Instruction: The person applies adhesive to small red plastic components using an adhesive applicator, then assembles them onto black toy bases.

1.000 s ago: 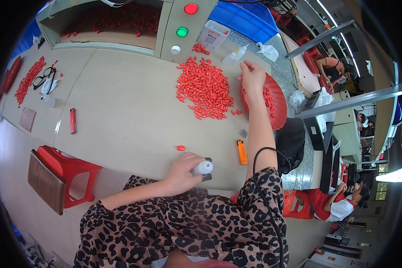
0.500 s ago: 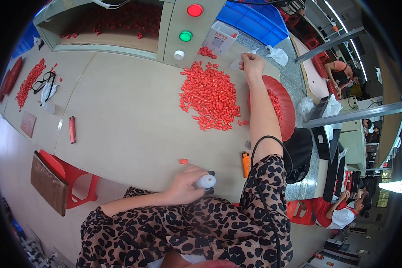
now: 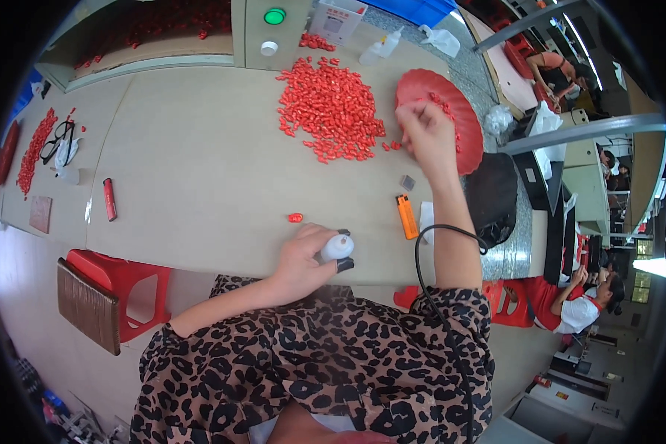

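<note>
My left hand (image 3: 303,259) is closed around a small white, rounded bottle-like object (image 3: 336,249) at the table's front edge. Black covers sit on its thumb and one fingertip. Just beyond that hand lies a single glossy red piece (image 3: 295,217). Over the near left side of a red scalloped plate (image 3: 414,83), which contains some red pieces, hovers my right hand (image 3: 433,140). Its fingers are curled together, and I cannot make out what is between them. A large heap of small red pieces (image 3: 327,111) spreads to the left of the plate.
A white squeeze bottle (image 3: 382,46) and a white box (image 3: 336,21) are at the back. Nearer lie an orange cutter-like tool (image 3: 406,217) and a small grey block (image 3: 407,183). A red lighter-shaped object (image 3: 109,200) and glasses (image 3: 55,142) lie left. A black cable (image 3: 440,318) crosses my right arm.
My right hand has come back from beside the white squeeze bottle to the red plate. The head view has shifted; my left hand still grips the white object.
</note>
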